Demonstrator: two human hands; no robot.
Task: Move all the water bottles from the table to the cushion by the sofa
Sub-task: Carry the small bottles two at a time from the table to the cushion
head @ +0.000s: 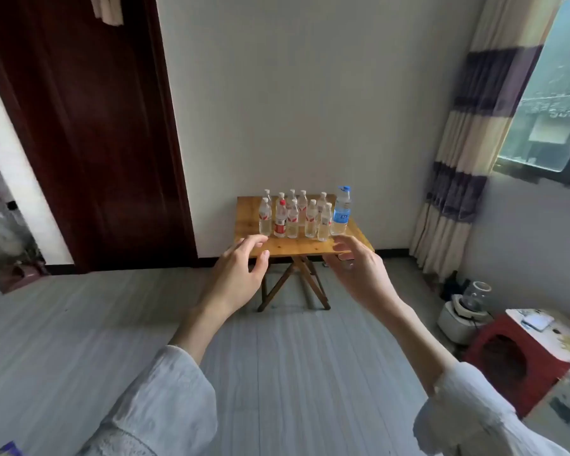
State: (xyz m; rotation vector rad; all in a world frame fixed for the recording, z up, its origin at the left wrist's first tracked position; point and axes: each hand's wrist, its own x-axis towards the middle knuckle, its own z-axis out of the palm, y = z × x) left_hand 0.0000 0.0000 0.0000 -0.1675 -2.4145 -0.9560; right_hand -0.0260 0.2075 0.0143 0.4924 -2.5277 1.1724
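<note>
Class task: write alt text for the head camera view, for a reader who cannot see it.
Two empty hands, left hand and right hand, reach open toward a cluster of upright water bottles on a small wooden folding table against a white wall. A taller blue-labelled bottle stands at the right end.

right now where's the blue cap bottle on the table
In the head view, the blue-capped bottle stands upright at the right end of the bottle group on the wooden table, beside a white-capped bottle and just beyond the right hand.

Both arms reached forward in pale sleeves; the left hand (pixel 241 271) and right hand (pixel 359 271) were empty, fingers loosely spread, palms facing inward.
</note>
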